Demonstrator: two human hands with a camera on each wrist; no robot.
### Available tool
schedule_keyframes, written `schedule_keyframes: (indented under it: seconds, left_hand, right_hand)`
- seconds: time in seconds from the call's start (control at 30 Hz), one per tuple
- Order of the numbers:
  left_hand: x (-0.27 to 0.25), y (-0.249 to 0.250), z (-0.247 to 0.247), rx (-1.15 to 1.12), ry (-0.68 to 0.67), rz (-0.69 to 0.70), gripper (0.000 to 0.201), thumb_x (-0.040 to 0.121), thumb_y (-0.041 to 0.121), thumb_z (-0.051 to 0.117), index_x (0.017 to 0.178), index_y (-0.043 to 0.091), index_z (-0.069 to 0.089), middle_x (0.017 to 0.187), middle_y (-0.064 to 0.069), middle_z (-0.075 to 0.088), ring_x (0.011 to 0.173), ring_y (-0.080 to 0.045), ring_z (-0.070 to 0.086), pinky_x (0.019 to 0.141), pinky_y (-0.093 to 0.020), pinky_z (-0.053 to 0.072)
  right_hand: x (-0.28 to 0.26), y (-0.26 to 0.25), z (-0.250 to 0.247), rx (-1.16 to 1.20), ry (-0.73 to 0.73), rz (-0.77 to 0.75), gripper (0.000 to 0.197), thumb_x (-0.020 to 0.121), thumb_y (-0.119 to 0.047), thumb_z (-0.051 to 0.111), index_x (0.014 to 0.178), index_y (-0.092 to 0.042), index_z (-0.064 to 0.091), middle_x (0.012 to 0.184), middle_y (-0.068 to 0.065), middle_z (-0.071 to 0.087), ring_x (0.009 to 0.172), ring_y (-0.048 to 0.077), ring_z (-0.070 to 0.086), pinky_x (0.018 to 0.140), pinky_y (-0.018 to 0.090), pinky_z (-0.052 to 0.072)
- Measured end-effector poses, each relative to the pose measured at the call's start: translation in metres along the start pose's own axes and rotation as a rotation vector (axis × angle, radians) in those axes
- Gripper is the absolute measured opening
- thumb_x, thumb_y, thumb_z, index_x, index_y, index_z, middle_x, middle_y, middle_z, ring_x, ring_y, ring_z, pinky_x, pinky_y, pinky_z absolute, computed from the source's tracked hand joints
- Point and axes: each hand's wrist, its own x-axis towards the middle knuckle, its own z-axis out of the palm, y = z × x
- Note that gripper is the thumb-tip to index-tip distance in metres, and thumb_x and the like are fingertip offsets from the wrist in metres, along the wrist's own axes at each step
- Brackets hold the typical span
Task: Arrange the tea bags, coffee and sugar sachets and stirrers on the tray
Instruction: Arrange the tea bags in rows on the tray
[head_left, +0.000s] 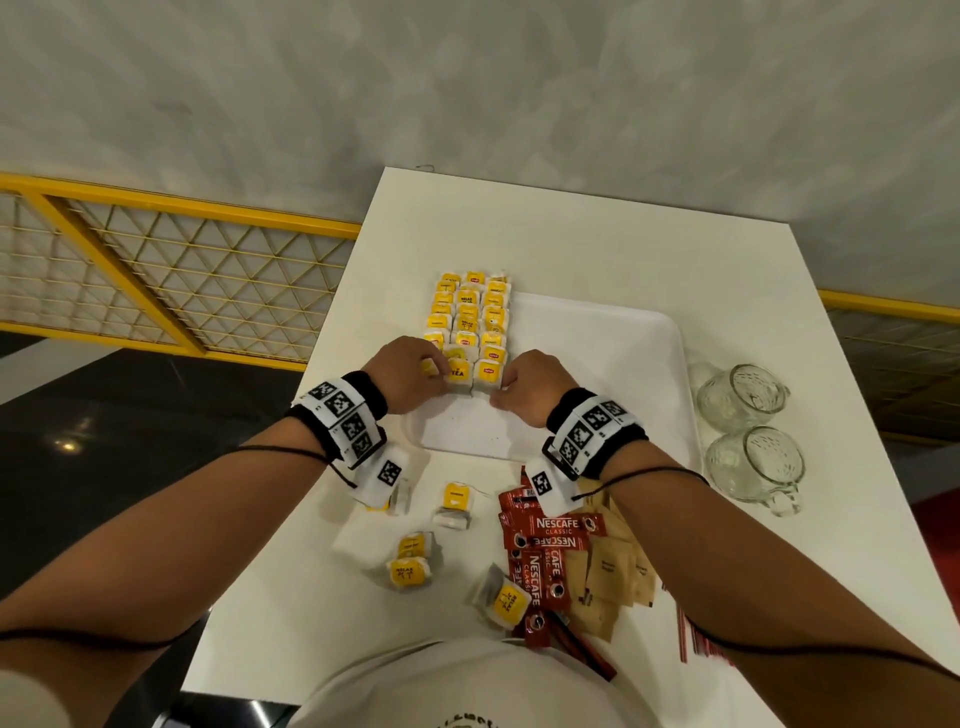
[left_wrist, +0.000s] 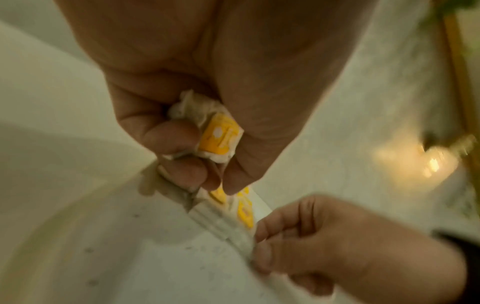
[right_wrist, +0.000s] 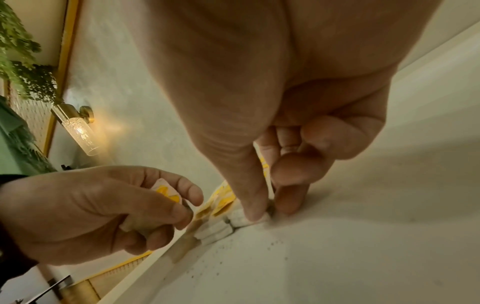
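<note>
Yellow-labelled tea bags lie in three columns along the left side of the white tray. My left hand is at the near end of the left column, fingers curled round one tea bag. My right hand pinches the nearest tea bag of the right column between thumb and fingers, on the tray floor. Loose tea bags lie on the table in front of the tray, beside red coffee sachets, brown sugar sachets and red stirrers.
Two glass mugs lie on their sides right of the tray. The white table ends at a yellow mesh railing on the left. A grey wall rises behind the table. The tray's right half is bare.
</note>
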Motion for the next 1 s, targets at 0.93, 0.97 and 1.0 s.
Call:
schedule_keyframes:
  seconds: [0.93, 0.97, 1.0]
  left_hand:
    - [-0.065, -0.005, 0.004, -0.142, 0.220, 0.307, 0.012, 0.094, 0.027, 0.068, 0.089, 0.017, 0.072, 0.080, 0.002, 0.070, 0.075, -0.015, 0.066, 0.076, -0.043, 0.054]
    - [-0.064, -0.007, 0.005, -0.152, 0.229, 0.297, 0.016, 0.094, 0.030, 0.067, 0.087, 0.017, 0.071, 0.077, 0.000, 0.070, 0.074, -0.018, 0.066, 0.074, -0.044, 0.054]
    - [-0.064, -0.009, 0.005, -0.161, 0.236, 0.286, 0.020, 0.094, 0.035, 0.066, 0.085, 0.018, 0.070, 0.076, 0.000, 0.070, 0.073, -0.020, 0.066, 0.072, -0.045, 0.054]
  right_hand:
    - [-0.047, -0.028, 0.014, 0.590, 0.217, -0.310, 0.013, 0.090, -0.032, 0.070, 0.097, -0.020, 0.070, 0.087, -0.010, 0.070, 0.070, 0.008, 0.065, 0.070, 0.034, 0.057]
    - [-0.045, -0.028, 0.019, 0.619, 0.203, -0.288, 0.016, 0.090, -0.034, 0.070, 0.097, -0.019, 0.070, 0.086, -0.008, 0.071, 0.069, 0.011, 0.066, 0.070, 0.038, 0.059]
    - [-0.045, -0.028, 0.023, 0.635, 0.178, -0.277, 0.017, 0.091, -0.033, 0.070, 0.095, -0.016, 0.070, 0.084, -0.004, 0.071, 0.066, 0.014, 0.066, 0.068, 0.040, 0.059]
